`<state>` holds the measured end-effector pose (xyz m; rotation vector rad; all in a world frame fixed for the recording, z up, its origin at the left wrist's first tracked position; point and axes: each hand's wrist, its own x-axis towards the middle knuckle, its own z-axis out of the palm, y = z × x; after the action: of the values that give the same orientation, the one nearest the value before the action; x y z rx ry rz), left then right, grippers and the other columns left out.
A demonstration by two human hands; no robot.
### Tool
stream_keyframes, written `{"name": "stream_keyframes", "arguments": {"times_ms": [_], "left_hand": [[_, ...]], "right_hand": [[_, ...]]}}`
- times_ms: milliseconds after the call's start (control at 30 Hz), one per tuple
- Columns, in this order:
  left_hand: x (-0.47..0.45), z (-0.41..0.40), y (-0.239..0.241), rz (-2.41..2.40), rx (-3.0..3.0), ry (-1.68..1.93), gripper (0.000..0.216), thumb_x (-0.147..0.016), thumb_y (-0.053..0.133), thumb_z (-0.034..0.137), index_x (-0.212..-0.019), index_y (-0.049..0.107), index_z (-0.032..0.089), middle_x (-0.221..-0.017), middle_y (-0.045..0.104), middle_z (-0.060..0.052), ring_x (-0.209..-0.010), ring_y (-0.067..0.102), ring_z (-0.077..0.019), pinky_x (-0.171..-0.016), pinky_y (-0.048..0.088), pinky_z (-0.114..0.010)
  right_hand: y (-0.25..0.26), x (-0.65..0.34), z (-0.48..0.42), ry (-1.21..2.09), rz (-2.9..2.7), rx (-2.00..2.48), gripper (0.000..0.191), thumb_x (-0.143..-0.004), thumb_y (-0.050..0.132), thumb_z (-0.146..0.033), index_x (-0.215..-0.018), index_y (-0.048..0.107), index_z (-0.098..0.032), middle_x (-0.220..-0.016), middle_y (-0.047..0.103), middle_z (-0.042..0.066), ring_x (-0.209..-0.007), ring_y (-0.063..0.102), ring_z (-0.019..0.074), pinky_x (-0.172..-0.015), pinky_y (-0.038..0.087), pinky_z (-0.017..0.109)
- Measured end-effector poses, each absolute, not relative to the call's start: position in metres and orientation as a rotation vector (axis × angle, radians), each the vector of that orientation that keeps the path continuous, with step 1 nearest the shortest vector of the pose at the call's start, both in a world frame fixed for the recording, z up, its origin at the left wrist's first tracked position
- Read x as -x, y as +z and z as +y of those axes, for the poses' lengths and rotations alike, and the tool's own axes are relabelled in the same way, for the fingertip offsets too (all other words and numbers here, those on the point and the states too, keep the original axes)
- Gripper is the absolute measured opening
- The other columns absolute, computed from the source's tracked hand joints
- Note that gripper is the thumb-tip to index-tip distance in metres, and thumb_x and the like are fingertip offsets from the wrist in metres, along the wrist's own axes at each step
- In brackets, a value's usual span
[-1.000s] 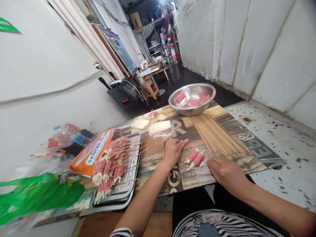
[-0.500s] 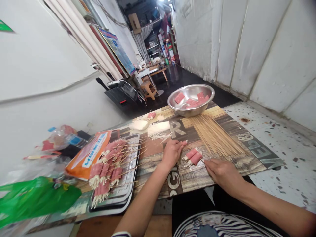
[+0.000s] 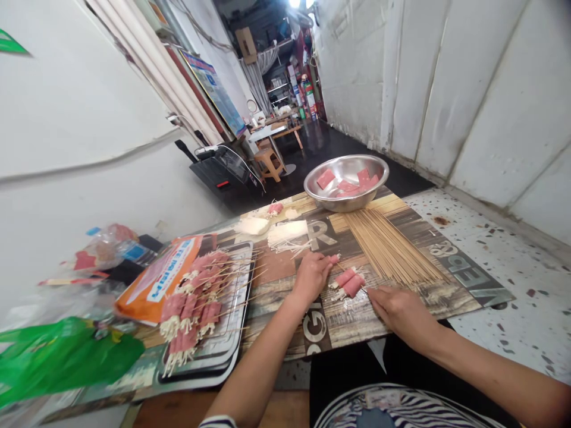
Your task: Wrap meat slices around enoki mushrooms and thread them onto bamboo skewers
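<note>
My left hand (image 3: pixel 313 274) is closed around a small pink meat roll (image 3: pixel 334 259), its white enoki tips poking out. To its right, two more meat rolls with enoki (image 3: pixel 350 282) sit side by side on a bamboo skewer, low over the table. The fingers of my right hand (image 3: pixel 397 306) pinch the near end of that skewer. Its other end points up and left toward the roll in my left hand. Loose bamboo skewers (image 3: pixel 397 246) lie in a fanned bundle beyond my right hand. White enoki mushrooms (image 3: pixel 289 233) lie past my left hand.
A steel bowl (image 3: pixel 345 204) with meat slices stands at the table's far end. On the left, a metal tray (image 3: pixel 236 339) holds stacked finished skewers (image 3: pixel 191 303), beside an orange package (image 3: pixel 156 276) and a green plastic bag (image 3: pixel 66 356). One more roll (image 3: pixel 275 208) lies at the far edge.
The camera view has shifted slightly. My right hand and the skewered rolls have moved a touch to the left; both hands keep their hold.
</note>
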<state>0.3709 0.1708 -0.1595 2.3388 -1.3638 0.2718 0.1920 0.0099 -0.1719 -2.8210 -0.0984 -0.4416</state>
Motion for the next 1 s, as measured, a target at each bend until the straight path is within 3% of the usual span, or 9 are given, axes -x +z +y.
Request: {"name": "stream_keyframes", "arguments": {"times_ms": [267, 833, 933, 1000], "left_hand": [[-0.369, 0.170, -0.155, -1.360, -2.331, 0.235, 0.029, -0.096, 0.048, 0.028, -0.093, 0.075, 0.018, -0.079, 0.065, -0.006, -0.078, 0.056, -0.0166, -0.073, 0.044, -0.028], [-0.376, 0.172, -0.147, -1.362, -2.227, -0.036, 0.029, -0.093, 0.043, 0.018, -0.090, 0.072, 0.016, -0.084, 0.068, -0.007, -0.078, 0.060, -0.0164, -0.073, 0.045, -0.027], [-0.369, 0.173, -0.146, -1.270, -2.252, -0.024, 0.018, -0.089, 0.053, 0.028, -0.091, 0.067, 0.017, -0.089, 0.068, -0.006, -0.082, 0.062, -0.0185, -0.076, 0.046, -0.029], [-0.361, 0.171, -0.149, -1.204, -2.301, 0.046, 0.022, -0.079, 0.066, 0.036, -0.089, 0.063, 0.017, -0.086, 0.067, -0.006, -0.082, 0.062, -0.0209, -0.077, 0.047, -0.032]], "right_hand": [[-0.157, -0.198, 0.015, -0.290, -0.019, 2.856, 0.024, -0.089, 0.044, -0.009, -0.077, 0.064, -0.015, -0.072, 0.065, 0.005, -0.064, 0.060, 0.0139, -0.057, 0.032, 0.026], [-0.140, -0.228, 0.031, -0.013, 0.072, 3.002, 0.023, -0.088, 0.044, -0.006, -0.089, 0.065, -0.014, -0.082, 0.068, 0.008, -0.072, 0.066, 0.0205, -0.054, 0.032, 0.030], [-0.143, -0.230, 0.031, 0.001, 0.101, 2.990, 0.025, -0.090, 0.042, -0.007, -0.092, 0.066, -0.014, -0.086, 0.069, 0.009, -0.075, 0.067, 0.0218, -0.056, 0.034, 0.030], [-0.147, -0.231, 0.031, -0.009, 0.111, 2.971, 0.025, -0.091, 0.042, -0.008, -0.092, 0.067, -0.013, -0.086, 0.069, 0.009, -0.076, 0.067, 0.0219, -0.057, 0.036, 0.030]]}}
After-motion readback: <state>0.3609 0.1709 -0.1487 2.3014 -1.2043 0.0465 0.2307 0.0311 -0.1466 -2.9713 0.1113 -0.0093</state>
